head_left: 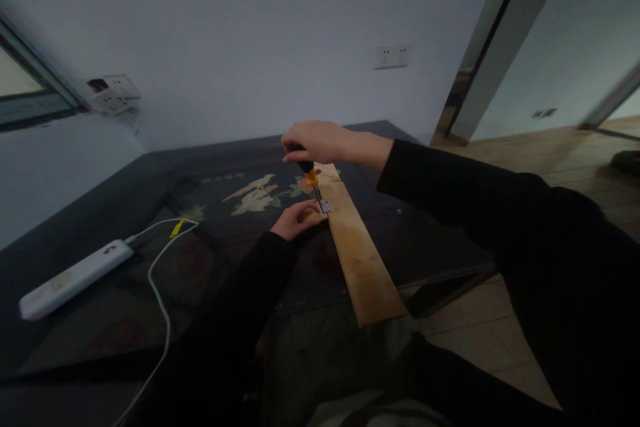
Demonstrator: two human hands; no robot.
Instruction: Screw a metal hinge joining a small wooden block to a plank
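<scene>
My right hand (pixel 315 140) is closed around the handle of a screwdriver (pixel 312 178) with a black and yellow grip. The screwdriver points down, its shaft meeting a small silver metal piece, which looks like a hinge (pixel 326 207), at the left edge of a long wooden board (pixel 363 257). From the left, my left hand (pixel 296 219) has its fingers bent and pressed against the hinge and the board's edge. Its fingertips are partly hidden, and any screw under the shaft is too small to make out.
The board lies on a dark table (pixel 225 180) with painted flowers and a bird, its near end jutting past the table's front edge. On the left lies a white power strip (pixel 75 279) with a white cable (pixel 159 287). A wall (pixel 260 33) stands behind.
</scene>
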